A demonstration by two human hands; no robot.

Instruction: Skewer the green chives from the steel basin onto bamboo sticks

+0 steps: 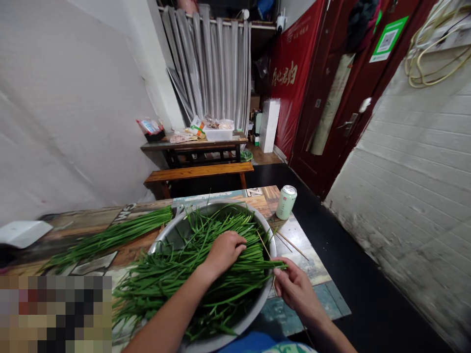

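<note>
Likely small eatery: patterned table (pixel 331 296), wooden bench (pixel 200 172), QR-code sign (pixel 389 39).

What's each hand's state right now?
Left hand: half-curled on the greens; can't tell if it grips any.
Right hand: closed, pinching ends of greens by the bowl.

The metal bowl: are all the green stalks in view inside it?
No, a separate bundle of green stalks lies on the table, outside the bowl.
</note>
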